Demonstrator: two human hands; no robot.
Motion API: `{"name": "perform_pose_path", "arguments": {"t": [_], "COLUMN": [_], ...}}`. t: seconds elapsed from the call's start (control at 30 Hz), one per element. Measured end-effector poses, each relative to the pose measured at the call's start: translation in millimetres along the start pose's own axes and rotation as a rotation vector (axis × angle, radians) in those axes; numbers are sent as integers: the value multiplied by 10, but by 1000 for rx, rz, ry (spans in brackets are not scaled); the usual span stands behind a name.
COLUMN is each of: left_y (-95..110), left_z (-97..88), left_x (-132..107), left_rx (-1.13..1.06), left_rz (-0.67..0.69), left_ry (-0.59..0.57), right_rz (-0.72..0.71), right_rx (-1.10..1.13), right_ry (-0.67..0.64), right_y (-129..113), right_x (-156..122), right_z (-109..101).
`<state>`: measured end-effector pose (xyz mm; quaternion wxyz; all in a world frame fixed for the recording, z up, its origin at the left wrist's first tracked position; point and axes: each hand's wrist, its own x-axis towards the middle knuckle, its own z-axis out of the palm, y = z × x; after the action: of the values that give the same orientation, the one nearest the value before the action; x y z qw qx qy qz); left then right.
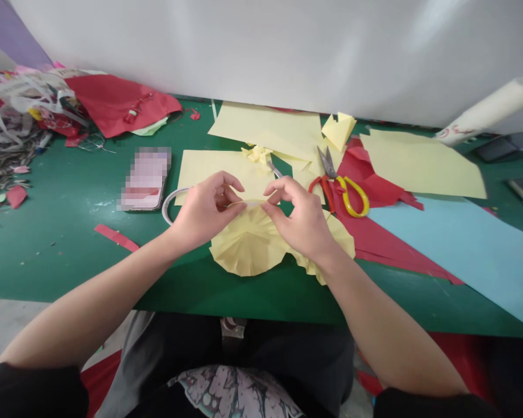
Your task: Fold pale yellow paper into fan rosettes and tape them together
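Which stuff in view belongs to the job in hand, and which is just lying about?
Job, judging by contact:
left hand
right hand
folded yellow paper, at both hands' fingertips

Lying about, apparently:
phone
red paper strip
blue sheet
white roll

Unsure: scissors, untouched.

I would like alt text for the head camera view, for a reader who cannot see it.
A person's left hand and right hand pinch the far edge of pleated yellow paper over a green table. Scissors with one red and one yellow handle and a light blue sheet lie to the right; a smartphone lies to the left.
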<state>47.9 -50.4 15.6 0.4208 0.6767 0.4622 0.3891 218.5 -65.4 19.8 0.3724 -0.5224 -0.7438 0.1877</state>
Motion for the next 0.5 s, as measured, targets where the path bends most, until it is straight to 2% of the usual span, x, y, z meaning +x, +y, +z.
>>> {"name": "perform_pose_path", "arguments": {"t": [0.17,0.33,0.5], "left_y": [4,9,24], "left_z": [-1,9,-1], "left_x": [-8,-18,-19], "left_rx": [59,28,60], "left_rz": [7,-21,-66], "left_ry": [-11,-79,-45], "right_rz": [-67,-125,-166], "right_rx": [-76,-138,-153], "right_ry": [-26,-87,-99], "right_y": [-30,-12,-3], "right_x": [0,-19,-30], "right_z": [17,38,44]}}
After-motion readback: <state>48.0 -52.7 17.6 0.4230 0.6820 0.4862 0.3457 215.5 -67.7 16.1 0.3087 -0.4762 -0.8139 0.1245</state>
